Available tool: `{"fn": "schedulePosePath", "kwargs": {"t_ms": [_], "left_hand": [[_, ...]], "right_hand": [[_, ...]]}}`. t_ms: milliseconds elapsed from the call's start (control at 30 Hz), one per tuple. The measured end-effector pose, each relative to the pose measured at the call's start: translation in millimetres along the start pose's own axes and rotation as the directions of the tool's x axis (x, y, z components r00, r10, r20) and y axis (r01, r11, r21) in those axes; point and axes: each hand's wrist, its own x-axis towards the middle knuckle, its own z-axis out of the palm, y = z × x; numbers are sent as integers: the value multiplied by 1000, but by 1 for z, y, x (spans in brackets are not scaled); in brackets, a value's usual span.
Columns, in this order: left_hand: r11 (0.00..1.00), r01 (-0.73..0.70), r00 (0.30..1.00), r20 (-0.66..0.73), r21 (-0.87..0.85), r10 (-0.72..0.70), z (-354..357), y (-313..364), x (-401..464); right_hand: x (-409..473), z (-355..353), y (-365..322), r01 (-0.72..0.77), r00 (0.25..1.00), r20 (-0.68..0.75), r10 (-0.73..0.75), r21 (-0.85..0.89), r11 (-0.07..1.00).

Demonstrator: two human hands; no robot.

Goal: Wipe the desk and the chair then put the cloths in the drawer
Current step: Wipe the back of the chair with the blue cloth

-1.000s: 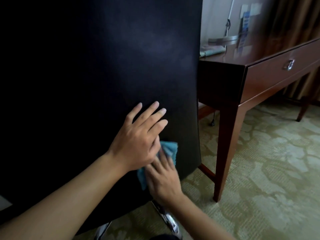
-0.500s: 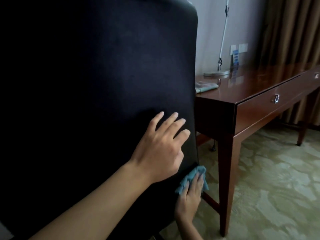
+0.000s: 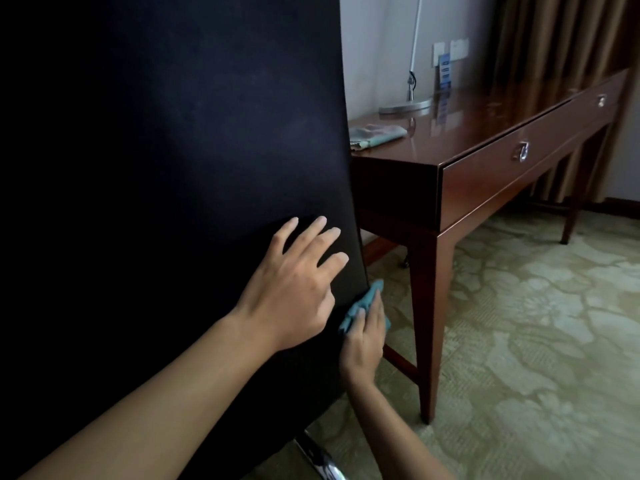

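The tall black back of the chair fills the left half of the view. My left hand rests flat on its lower right part with fingers spread. Just below it, my right hand presses a blue cloth against the chair back's right edge, fingers lying over the cloth. A second pale cloth lies on the near end of the glossy brown desk. The desk front carries a drawer, closed, with a metal ring handle.
A lamp with a flat metal base and a small blue card stand at the back of the desk by the wall. A chrome chair leg shows at the bottom. Patterned green carpet spreads right; brown curtains hang behind.
My right hand slid the blue cloth from under my left hand out to the chair back's right edge. My left hand shifted right and my view rose slightly.
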Motion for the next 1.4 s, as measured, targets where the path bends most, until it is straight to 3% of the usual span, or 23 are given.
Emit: {"fn": "schedulePosePath", "kwargs": {"t_ms": [167,300,400,467,600,667,767,800,900,1000,1167,1300,1400], "left_hand": [[999,43,997,-62,-23,-45,-9,-8,10],[995,84,974,-208,-61,-95,-33,-20,27],[975,172,899,-383,-140,-213,-60,-34,34],[962,211,839,-472,-174,-269,-75,-47,35],[958,245,817,-499,-151,-288,-78,-60,21],[959,237,826,-488,-153,-282,-72,-56,7],[971,189,869,-435,-145,-235,-58,-45,-26],[976,168,893,-398,-136,-210,-55,-43,-39],[979,155,925,-329,-132,-191,-54,-51,-74],[973,178,898,-380,-146,-221,-76,-70,-92],[981,189,842,-507,-39,-183,-147,-116,-81],[966,252,847,-497,60,-190,-144,-124,-104],[967,255,890,-387,-12,-239,-102,-100,-149]], "right_hand": [[33,14,-63,339,941,-4,-339,2,941],[69,27,-159,650,747,-28,-664,-182,738],[71,29,-253,766,613,-103,-783,-165,621],[61,27,-275,797,564,-57,-824,-224,561],[39,24,-242,888,418,61,-906,-239,394],[8,27,-201,932,355,226,-907,-155,326],[-45,30,-120,996,89,532,-842,-52,72],[-55,30,-103,998,39,583,-812,-66,1],[-62,31,-107,994,23,607,-794,-100,-47],[-54,33,-181,997,-62,509,-859,-9,-77],[-50,47,-341,978,33,266,-963,-207,-24],[-75,56,-310,990,6,304,-953,-134,-36],[-97,65,-236,989,-52,435,-899,-105,-108]]}}
